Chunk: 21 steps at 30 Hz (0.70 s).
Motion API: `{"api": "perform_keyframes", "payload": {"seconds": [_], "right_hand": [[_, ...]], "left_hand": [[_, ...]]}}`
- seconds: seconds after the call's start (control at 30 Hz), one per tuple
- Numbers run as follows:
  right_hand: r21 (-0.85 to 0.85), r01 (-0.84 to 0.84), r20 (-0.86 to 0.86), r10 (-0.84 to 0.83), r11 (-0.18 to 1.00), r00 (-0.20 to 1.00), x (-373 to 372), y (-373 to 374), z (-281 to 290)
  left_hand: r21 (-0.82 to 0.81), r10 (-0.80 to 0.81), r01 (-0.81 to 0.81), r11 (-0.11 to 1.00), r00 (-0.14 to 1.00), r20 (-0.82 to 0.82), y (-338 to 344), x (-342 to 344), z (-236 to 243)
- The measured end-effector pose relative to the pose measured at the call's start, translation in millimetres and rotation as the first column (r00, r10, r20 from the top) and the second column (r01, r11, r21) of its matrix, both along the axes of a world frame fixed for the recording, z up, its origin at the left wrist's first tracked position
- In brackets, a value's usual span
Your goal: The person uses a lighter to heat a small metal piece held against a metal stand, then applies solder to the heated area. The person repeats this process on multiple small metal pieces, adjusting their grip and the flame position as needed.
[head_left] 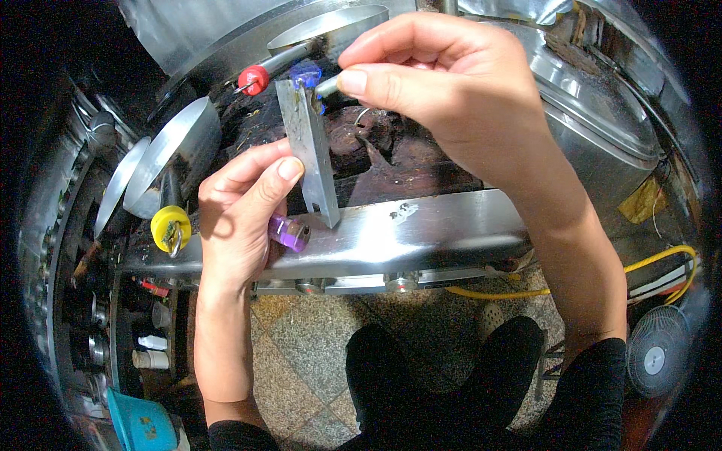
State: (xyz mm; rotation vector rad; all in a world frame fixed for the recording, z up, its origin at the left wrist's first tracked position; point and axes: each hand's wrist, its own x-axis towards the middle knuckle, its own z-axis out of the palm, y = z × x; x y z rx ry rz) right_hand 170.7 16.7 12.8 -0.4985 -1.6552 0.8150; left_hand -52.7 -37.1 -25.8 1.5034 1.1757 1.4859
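Observation:
My left hand (241, 210) pinches an upright flat metal strip (304, 143) between thumb and index finger, with a translucent purple lighter-like object (289, 234) under its curled fingers. My right hand (444, 90) pinches a short pale metal rod (329, 86) beside the strip's top, where a blue part (304, 73) sits; its exact kind is unclear. Up and left of the strip is a red cap with a wire loop (253, 79) on a metal handle. A yellow cap with a metal loop (169, 228) is left of my left hand.
Metal pans (173, 143) stand at left, a large lidded pot (602, 128) at right, on a dark, crusted stove with a steel front ledge (451, 218). Below are a yellow hose (481, 292), a fan (654, 349), a blue basin (143, 417) and my legs.

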Motion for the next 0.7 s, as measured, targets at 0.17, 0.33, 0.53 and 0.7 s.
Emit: {"api": "perform_keyframes", "payload": {"seconds": [0.17, 0.33, 0.53, 0.7], "right_hand": [[-0.029, 0.007, 0.158, -0.002, 1.000, 0.987, 2.4, -6.9, 0.8], [-0.019, 0.027, 0.002, -0.027, 0.999, 1.000, 0.8, -0.5, -1.1], [-0.049, 0.024, 0.120, -0.018, 0.998, 0.993, 2.6, -7.6, 0.6], [-0.026, 0.036, 0.050, -0.034, 0.999, 0.998, 3.6, -5.4, -0.1]], "left_hand": [[-0.005, -0.022, 0.022, 1.000, 1.000, 0.005, -1.5, -2.4, 1.8], [0.014, -0.015, 0.015, 1.000, 1.000, -0.026, 2.1, 1.9, 0.5], [0.003, -0.008, 0.008, 1.000, 0.998, -0.059, 1.0, -2.9, 0.3], [0.010, -0.035, 0.035, 0.999, 0.999, 0.016, 2.6, 0.5, -0.6]]}}
